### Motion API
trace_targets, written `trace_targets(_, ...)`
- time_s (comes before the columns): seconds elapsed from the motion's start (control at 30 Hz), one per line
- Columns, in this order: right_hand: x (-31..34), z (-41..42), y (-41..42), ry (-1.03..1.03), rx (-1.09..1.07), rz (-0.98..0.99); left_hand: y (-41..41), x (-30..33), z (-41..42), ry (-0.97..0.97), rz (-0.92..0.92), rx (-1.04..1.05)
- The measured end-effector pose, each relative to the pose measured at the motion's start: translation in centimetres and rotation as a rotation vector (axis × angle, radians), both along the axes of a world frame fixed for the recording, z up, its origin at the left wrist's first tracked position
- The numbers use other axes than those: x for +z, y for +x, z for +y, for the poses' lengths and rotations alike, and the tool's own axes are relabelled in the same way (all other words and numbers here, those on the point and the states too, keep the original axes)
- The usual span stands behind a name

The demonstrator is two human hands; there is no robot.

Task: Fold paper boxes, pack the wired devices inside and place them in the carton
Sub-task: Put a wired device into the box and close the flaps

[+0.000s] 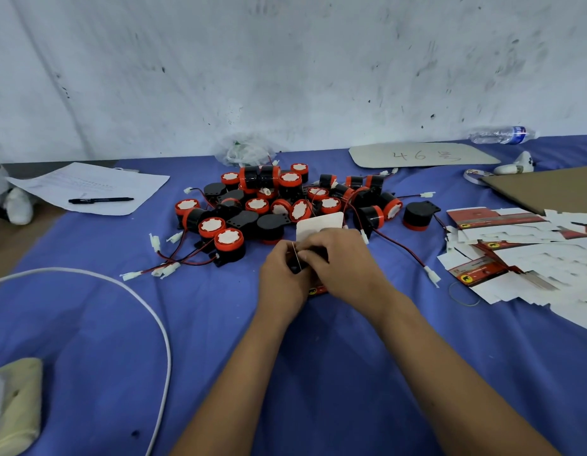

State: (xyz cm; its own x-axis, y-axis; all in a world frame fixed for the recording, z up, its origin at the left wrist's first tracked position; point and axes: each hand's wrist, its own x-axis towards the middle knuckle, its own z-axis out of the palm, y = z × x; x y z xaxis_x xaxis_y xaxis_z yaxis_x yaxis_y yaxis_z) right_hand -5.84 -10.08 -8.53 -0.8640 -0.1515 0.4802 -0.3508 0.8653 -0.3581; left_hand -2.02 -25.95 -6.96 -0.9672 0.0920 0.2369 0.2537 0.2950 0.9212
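A small paper box (319,223) stands on the blue cloth in front of me, its white flap raised behind my fingers. My left hand (280,278) grips the box's left side. My right hand (343,263) curls over its top, fingers pinching at the opening where a dark device part (297,267) shows. A red printed edge of the box (318,290) peeks out under my palms. Behind them lies a heap of black-and-orange wired devices (269,202) with red-black leads and white plugs. Flat red-and-white box blanks (516,248) are piled to the right.
A brown carton flap (548,189) lies at the far right, with a cardboard sheet marked 46 (423,155) and a water bottle (502,134) behind. Papers with a black pen (100,200) sit at the left. A white cable (160,327) curves across the near left, by a yellow cloth (19,399).
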Motion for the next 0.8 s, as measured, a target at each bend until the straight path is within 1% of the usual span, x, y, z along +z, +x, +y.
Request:
trace_targets(0.13, 0.7, 0.3, 0.6, -0.064, 0.053, -0.035, -0.1, -0.3, -0.2, -0.088, 0.07, 0.04)
trace_targets(0.2, 0.7, 0.3, 0.5, -0.078, 0.051, -0.02, -0.1, -0.2, -0.3, -0.069, 0.091, 0.019)
trace_targets(0.33, 0.0, 0.6, -0.3, -0.066, 0.045, 0.033, 0.1, 0.2, -0.5, 0.001, 0.071, -0.065)
trace_targets(0.47, -1.3, 1.1, -1.2, -0.001, 0.011, 0.031, -0.2, 0.3, -1.8, 0.128, -0.104, -0.258)
trace_targets(0.53, -1.6, 1.2, -1.3, 0.022, -0.018, 0.038, -0.4, 0.3, -2.3, 0.178, -0.156, -0.331)
trace_targets(0.63, -1.8, 1.2, -1.2, 0.053, -0.057, 0.04, -0.6, 0.3, -2.6, 0.213, -0.199, -0.367)
trace_targets(0.73, -1.0, 0.8, -0.5, 0.052, -0.076, -0.046, -0.8, 0.4, -2.5, 0.343, -0.305, -0.421)
trace_targets(0.8, -0.6, 0.7, -0.3, 0.086, -0.061, -0.079, -0.9, 0.6, -2.3, 0.407, -0.37, -0.414)
